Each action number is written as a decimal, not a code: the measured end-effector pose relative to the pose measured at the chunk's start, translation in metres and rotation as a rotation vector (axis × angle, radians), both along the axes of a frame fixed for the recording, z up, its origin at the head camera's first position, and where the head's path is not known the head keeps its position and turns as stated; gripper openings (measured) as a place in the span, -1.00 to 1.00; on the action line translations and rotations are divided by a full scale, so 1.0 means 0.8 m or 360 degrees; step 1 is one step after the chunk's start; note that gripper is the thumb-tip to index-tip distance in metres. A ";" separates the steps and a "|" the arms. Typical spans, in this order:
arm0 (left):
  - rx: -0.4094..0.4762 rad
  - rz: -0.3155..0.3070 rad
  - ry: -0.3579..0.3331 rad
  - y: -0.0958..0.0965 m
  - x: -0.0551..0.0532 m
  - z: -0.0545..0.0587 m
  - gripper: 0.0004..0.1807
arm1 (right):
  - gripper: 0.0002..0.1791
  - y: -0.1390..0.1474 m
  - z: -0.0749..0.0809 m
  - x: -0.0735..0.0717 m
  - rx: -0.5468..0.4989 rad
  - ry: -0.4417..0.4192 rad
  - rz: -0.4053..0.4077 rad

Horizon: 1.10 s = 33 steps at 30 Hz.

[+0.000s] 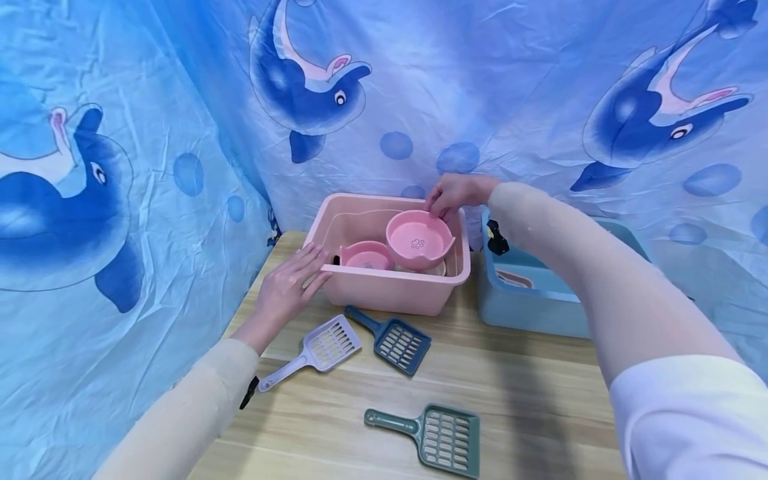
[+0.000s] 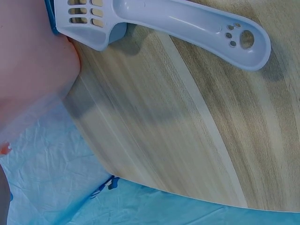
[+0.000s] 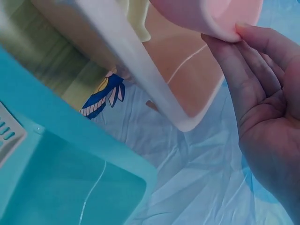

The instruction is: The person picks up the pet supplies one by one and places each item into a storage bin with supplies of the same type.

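Observation:
My right hand (image 1: 456, 193) pinches the rim of a pink pet bowl (image 1: 419, 240) with a paw print inside, between thumb and fingers. The bowl is tilted over the right part of a pink plastic bin (image 1: 396, 290). In the right wrist view, its pink rim (image 3: 220, 21) shows at my fingertips. A second pink bowl (image 1: 367, 255) sits inside the bin, its lower part hidden by the front wall. My left hand (image 1: 288, 283) rests at the bin's front left corner, fingers fairly straight across the rim. The left wrist view barely catches that hand.
Before the bin lie a lavender slotted scoop (image 1: 327, 347), a dark blue scoop (image 1: 401, 343) and a green scoop (image 1: 447, 437) on the wooden table (image 1: 312, 427). A blue bin (image 1: 534, 313) stands to the right with a slotted scoop (image 3: 7, 133) inside. A dolphin-print sheet (image 1: 420, 80) hangs behind.

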<state>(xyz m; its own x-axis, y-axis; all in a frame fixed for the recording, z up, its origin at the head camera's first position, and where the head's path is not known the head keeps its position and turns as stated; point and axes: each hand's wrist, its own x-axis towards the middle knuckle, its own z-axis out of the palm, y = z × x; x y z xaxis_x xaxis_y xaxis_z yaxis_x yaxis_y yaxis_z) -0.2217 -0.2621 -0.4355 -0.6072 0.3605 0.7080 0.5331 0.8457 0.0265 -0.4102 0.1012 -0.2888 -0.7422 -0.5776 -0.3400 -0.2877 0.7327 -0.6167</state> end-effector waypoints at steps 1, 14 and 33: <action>-0.0001 -0.0005 0.0002 0.001 0.000 0.000 -0.30 | -0.73 -0.002 -0.002 -0.001 0.0010 0.0004 0.0020; 0.0032 -0.0087 0.0085 0.002 -0.007 -0.004 -0.47 | -0.68 -0.019 -0.018 -0.011 0.0141 -0.0027 0.0004; 0.0006 -0.0060 0.0077 -0.003 -0.006 0.001 -0.46 | -0.45 0.007 -0.004 0.010 0.0173 -0.0120 0.0011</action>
